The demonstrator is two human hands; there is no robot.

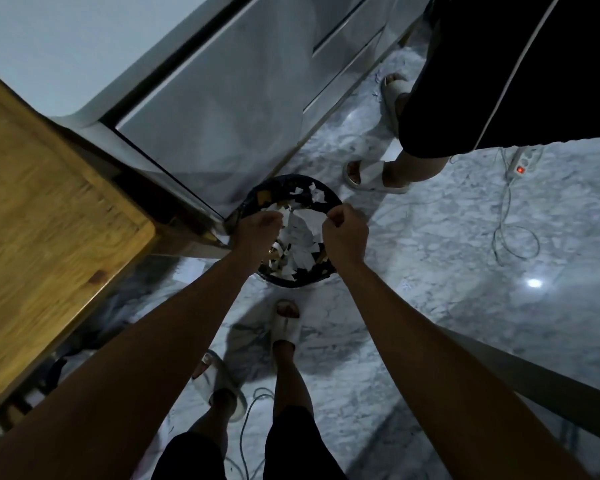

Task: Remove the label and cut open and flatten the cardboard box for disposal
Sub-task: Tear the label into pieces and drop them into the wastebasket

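Both my hands are held over a round waste bin (257, 197) lined with a dark bag, standing on the marble floor. Inside lie several torn white paper scraps (303, 247) and a few brown bits. My left hand (257, 226) is closed above the bin's left rim, with a white scrap showing at its fingers. My right hand (343, 230) is closed in a fist above the right rim, pinching a thin white edge of paper. The cardboard box is not in view.
A wooden table (49, 216) fills the left. White cabinets (222, 98) stand behind the bin. Another person's legs in white slippers (378, 174) stand at the upper right. A power strip (520, 164) and its cable lie on the floor at right. My own feet are below the bin.
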